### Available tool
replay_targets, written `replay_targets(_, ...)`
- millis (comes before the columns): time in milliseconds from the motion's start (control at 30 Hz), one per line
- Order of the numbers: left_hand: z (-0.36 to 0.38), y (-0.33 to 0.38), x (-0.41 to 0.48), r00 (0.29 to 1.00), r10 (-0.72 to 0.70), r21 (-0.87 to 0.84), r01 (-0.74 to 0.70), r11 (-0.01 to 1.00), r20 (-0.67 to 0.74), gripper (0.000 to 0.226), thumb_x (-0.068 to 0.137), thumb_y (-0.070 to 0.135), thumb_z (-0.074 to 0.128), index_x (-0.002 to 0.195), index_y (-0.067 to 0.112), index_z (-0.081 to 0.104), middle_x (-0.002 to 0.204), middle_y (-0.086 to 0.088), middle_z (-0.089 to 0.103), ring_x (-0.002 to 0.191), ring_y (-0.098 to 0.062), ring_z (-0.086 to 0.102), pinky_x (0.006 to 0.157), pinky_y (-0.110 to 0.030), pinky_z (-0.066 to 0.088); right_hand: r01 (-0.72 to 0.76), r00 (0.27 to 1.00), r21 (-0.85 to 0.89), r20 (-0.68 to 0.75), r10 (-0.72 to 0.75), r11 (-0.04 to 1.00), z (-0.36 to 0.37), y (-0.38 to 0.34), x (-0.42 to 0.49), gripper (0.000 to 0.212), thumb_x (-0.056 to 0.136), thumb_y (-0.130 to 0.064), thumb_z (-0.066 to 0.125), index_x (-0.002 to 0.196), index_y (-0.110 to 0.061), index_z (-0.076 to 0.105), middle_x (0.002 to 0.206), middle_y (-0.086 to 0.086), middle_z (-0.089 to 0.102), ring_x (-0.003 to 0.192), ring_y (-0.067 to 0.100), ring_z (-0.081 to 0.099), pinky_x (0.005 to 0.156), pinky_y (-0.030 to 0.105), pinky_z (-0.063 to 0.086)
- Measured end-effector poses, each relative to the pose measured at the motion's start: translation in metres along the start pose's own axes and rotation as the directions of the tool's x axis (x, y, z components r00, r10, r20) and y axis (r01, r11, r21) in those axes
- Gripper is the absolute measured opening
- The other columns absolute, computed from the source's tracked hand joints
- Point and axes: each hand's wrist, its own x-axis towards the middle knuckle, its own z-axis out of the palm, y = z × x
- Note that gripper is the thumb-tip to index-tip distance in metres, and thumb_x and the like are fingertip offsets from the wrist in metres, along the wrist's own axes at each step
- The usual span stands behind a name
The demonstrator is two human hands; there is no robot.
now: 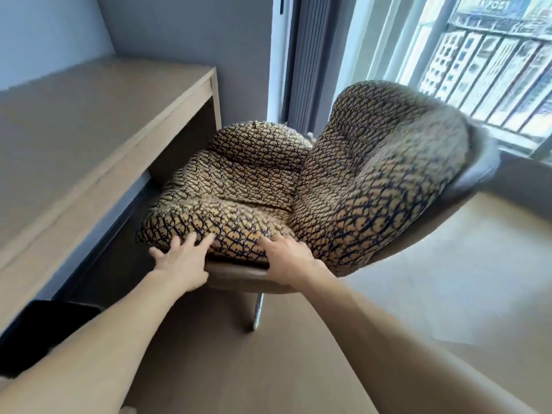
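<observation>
A shell chair (478, 177) with a padded tan cushion (239, 186) printed in dark blue stands beside a desk. Its seat front faces me and its back rises at the right. My left hand (179, 261) lies with spread, straight fingers against the cushion's front left edge. My right hand (286, 258) rests on the cushion's front edge near the seat rim, its fingertips pressed into the fabric. Whether the right fingers curl round the cushion is hidden. The picture is blurred by motion.
A beige desk (89, 138) fills the left side, with a dark opening under its top. A chrome chair leg (258, 309) stands on the wooden floor (448, 279). A grey curtain (310, 55) and a barred window (493, 61) lie behind the chair.
</observation>
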Motion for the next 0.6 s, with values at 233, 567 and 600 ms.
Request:
replay_targets(233, -0.164, 0.038, -0.07, 0.998, 0.056, -0.22, -0.05, 0.974, 0.025, 0.085, 0.091, 0.037, 0.064, 0.157, 0.041, 0.009, 0.164, 0.001, 0.019, 0.149, -0.031, 0.021, 0.113, -0.069, 0.028, -0.127, 0.987, -0.028, 0.095, 0.129, 0.992, -0.159, 0.025, -0.085, 0.062, 0.089, -0.02, 0.062, 0.147, -0.022, 0.039, 0.141, 0.007, 0.051, 0.137, 0.031, 0.043, 0.111, 0.052, 0.039)
replay_targets(567, -0.259, 0.198, -0.106, 0.983, 0.157, -0.332, -0.117, 0.936, 0.096, 0.091, 0.086, 0.042, 0.067, 0.157, 0.039, 0.01, 0.161, 0.002, 0.026, 0.144, -0.029, 0.032, 0.114, -0.062, 0.031, -0.297, 0.955, 0.125, 0.061, 0.292, 0.947, -0.255, 0.159, -0.184, 0.072, 0.084, -0.023, 0.064, 0.15, -0.028, 0.035, 0.149, 0.001, 0.045, 0.145, 0.026, 0.035, 0.113, 0.049, 0.037)
replay_targets(600, -0.262, 0.217, -0.104, 0.981, 0.165, -0.342, -0.121, 0.932, 0.101, 0.091, 0.086, 0.042, 0.067, 0.157, 0.038, 0.011, 0.161, 0.002, 0.027, 0.143, -0.03, 0.032, 0.114, -0.061, 0.032, -0.308, 0.951, 0.129, 0.059, 0.303, 0.943, -0.258, 0.176, -0.188, 0.071, 0.084, -0.022, 0.063, 0.15, -0.027, 0.036, 0.148, 0.001, 0.045, 0.145, 0.027, 0.035, 0.112, 0.048, 0.038)
